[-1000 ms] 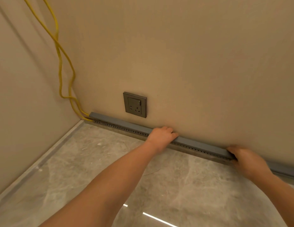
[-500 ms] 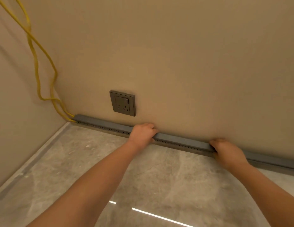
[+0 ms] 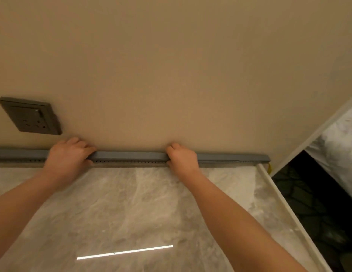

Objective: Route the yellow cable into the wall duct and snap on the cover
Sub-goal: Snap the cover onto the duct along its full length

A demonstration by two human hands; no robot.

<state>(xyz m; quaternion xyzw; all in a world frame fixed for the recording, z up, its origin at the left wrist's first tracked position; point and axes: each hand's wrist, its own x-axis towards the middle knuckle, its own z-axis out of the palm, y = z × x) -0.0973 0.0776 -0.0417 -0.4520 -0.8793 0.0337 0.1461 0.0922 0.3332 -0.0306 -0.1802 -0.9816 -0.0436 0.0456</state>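
A long grey duct cover (image 3: 130, 155) lies on the perforated wall duct (image 3: 130, 161) along the foot of the beige wall. My left hand (image 3: 68, 157) clasps the cover from above, fingers over its top edge and thumb at the front. A forearm's length to the right, my right hand (image 3: 183, 159) grips the same cover in the same way. The cover ends at the right near the wall corner (image 3: 266, 157). A short tip of yellow cable (image 3: 269, 168) sticks out just below that end. The cable inside the duct is hidden.
A grey wall socket (image 3: 30, 116) sits on the wall above and left of my left hand. Glossy marble floor (image 3: 132, 209) lies under my arms. A white trim strip (image 3: 285, 209) bounds the floor on the right, with a dark patterned floor and white sheeting (image 3: 336, 146) beyond.
The view has swung right along the wall: socket and yellow loops slid left, the loops out of sight. Both hands moved rightward along the cover and stay clamped on it.
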